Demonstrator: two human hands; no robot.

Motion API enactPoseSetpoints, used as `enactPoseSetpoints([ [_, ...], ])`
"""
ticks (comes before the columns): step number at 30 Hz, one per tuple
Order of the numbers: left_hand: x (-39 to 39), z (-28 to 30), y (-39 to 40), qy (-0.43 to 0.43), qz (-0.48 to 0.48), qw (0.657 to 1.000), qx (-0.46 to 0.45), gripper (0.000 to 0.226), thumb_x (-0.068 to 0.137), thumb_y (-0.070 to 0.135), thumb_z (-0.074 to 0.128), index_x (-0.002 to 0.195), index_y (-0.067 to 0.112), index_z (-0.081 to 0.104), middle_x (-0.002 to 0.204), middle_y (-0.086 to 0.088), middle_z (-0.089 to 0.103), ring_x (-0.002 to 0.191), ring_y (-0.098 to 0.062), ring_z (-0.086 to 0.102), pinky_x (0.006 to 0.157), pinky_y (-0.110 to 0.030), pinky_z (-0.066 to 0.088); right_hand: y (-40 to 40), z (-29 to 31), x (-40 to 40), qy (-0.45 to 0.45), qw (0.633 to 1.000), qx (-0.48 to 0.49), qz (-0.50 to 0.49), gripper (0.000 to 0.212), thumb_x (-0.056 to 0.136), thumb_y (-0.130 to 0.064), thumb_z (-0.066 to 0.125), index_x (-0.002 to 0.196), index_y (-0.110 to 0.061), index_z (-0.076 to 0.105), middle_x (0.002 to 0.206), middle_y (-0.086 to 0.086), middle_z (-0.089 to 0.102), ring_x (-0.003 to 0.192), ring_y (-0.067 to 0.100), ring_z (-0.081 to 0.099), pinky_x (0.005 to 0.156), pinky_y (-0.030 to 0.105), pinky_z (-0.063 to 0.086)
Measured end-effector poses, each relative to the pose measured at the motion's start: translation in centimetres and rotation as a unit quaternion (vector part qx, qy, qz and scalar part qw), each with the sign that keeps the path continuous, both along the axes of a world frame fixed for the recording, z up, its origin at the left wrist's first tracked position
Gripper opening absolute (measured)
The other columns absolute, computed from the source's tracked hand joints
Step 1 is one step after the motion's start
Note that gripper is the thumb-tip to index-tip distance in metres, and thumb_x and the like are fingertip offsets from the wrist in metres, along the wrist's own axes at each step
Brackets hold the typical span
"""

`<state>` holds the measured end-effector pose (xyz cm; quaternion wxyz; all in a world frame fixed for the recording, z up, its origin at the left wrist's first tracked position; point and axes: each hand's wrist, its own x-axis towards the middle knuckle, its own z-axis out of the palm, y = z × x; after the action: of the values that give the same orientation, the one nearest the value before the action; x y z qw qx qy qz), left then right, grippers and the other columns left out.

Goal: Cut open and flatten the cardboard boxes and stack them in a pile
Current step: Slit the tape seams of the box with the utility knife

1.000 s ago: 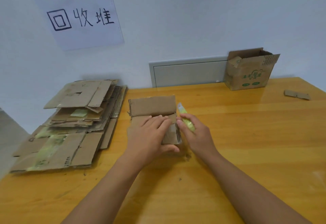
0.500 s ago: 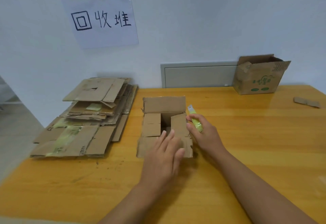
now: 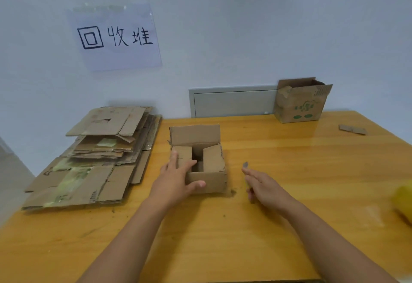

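A small open cardboard box (image 3: 214, 160) stands mid-table with its far flap upright and its side flaps folded inward. My left hand (image 3: 176, 180) grips its near left corner, fingers lying over the left flap and thumb on the front wall. My right hand (image 3: 265, 187) hovers a little to the right of the box, apart from it. It holds a utility knife (image 3: 245, 165), of which only the grey tip shows above the fingers. The pile of flattened boxes (image 3: 95, 162) lies at the table's left edge. Another open box (image 3: 301, 104) stands at the back right.
The wooden table (image 3: 312, 171) ends at a wall with a paper sign (image 3: 116, 37) and a grey panel (image 3: 234, 102). A cardboard scrap (image 3: 352, 129) lies far right. A blurred yellow object (image 3: 404, 202) sits at the right edge.
The box's flaps have come open. My left hand slid from the top to the near left corner, and my right hand with the knife drew away to the right.
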<state>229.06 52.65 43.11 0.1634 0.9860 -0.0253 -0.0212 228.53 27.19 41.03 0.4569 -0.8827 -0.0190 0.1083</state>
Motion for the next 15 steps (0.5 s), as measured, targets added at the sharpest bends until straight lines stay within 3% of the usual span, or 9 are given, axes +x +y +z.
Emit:
enactPoseSetpoints([
  [1, 0.0, -0.1, 0.0, -0.009, 0.003, 1.000, 0.004, 0.075, 0.083, 0.068, 0.058, 0.149, 0.048, 0.027, 0.165, 0.001, -0.009, 0.149, -0.030, 0.013, 0.112, -0.046, 0.034, -0.1, -0.1, -0.4, 0.026, 0.998, -0.050, 0.035, 0.045, 0.109, -0.028, 0.031, 0.153, -0.022, 0.034, 0.106, 0.003, 0.067, 0.077, 0.006, 0.056, 0.076, 0.026, 0.043],
  [3, 0.0, -0.3, -0.1, -0.028, 0.010, 1.000, 0.007, 0.073, 0.083, 0.067, 0.059, 0.147, 0.047, 0.030, 0.165, 0.001, -0.003, 0.147, -0.030, 0.018, 0.110, -0.045, 0.038, -0.1, 0.1, -0.8, 0.035, 0.983, -0.158, 0.083, 0.047, 0.108, -0.030, 0.031, 0.155, -0.026, 0.030, 0.149, 0.003, 0.048, 0.115, 0.011, 0.056, 0.097, 0.027, 0.041],
  [4, 0.0, -0.3, -0.2, -0.037, 0.013, 0.999, 0.007, 0.073, 0.083, 0.067, 0.060, 0.147, 0.047, 0.032, 0.165, 0.001, 0.000, 0.146, -0.030, 0.022, 0.108, -0.044, 0.040, -0.1, 0.4, -0.8, 0.034, 0.974, -0.205, 0.091, 0.047, 0.108, -0.032, 0.033, 0.155, -0.030, 0.029, 0.155, 0.002, 0.041, 0.129, 0.018, 0.050, 0.103, 0.031, 0.040],
  [10, 0.2, -0.4, 0.0, -0.063, 0.002, 0.998, 0.021, 0.069, 0.083, 0.066, 0.059, 0.144, 0.047, 0.032, 0.161, 0.002, 0.009, 0.135, -0.029, 0.034, 0.096, -0.040, 0.048, 0.3, 1.9, 0.3, 0.013, 0.943, -0.332, 0.034, 0.048, 0.100, -0.050, 0.048, 0.147, -0.038, 0.042, 0.148, 0.001, 0.049, 0.132, 0.025, 0.047, 0.098, 0.039, 0.047],
  [13, 0.4, -0.5, 0.4, -0.065, -0.004, 0.998, 0.016, 0.074, 0.079, 0.071, 0.060, 0.143, 0.050, 0.030, 0.161, 0.003, 0.008, 0.134, -0.029, 0.035, 0.097, -0.040, 0.047, 2.2, 3.3, 1.1, -0.082, 0.959, -0.271, -0.027, 0.050, 0.100, -0.054, 0.043, 0.144, -0.031, 0.046, 0.125, 0.001, 0.064, 0.113, 0.023, 0.059, 0.086, 0.038, 0.052],
  [15, 0.5, -0.5, 0.6, -0.075, -0.007, 0.997, 0.007, 0.081, 0.074, 0.073, 0.064, 0.143, 0.050, 0.028, 0.161, 0.002, 0.007, 0.135, -0.029, 0.035, 0.100, -0.041, 0.046, 4.3, 4.1, 1.8, -0.122, 0.967, -0.219, -0.040, 0.058, 0.097, -0.058, 0.044, 0.146, -0.027, 0.043, 0.126, 0.002, 0.063, 0.114, 0.023, 0.058, 0.088, 0.039, 0.051],
])
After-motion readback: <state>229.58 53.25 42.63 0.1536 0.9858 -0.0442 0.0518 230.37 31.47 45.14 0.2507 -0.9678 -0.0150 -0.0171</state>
